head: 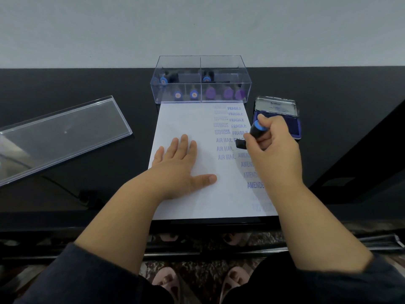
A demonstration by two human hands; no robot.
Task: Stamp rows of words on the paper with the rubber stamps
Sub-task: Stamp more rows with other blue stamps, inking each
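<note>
**Rubber stamp poised over a crowded column: smudging and misalignment are the risks**

The black rubber stamp with a blue-ringed handle [252,133] is held tilted in the right hand [271,150], whose grip is curled round the handle; its dark base hangs over the right part of the white sheet of paper [188,119], close to the printed "FRAGILE" and "AIR MAIL" rows. Whether the base touches the sheet cannot be told. The left hand [182,163] lies flat with fingers spread, pressing the paper onto the black desk [76,88].

What could go wrong, as a judgement:

- The stamp is tilted. If it lands on one edge, the word may print only in part or smear.
- Its base sits just beside existing blue words. A drop off the line would overprint a neighbour and spoil the row.
- The right wrist and forearm cover the "AMENDED" prints. If that ink is wet, the skin could drag it.
- The open blue ink pad in its metal tin [285,121] lies touching or just beside the paper's right edge, behind the right hand; a careless sweep could knock it.
- If the left hand lifts early, the sheet may slide under the pressing stamp.

The clear plastic box of spare stamps [200,69] stands at the paper's far edge, its clear lid [65,130] lying well apart to the left.
</note>
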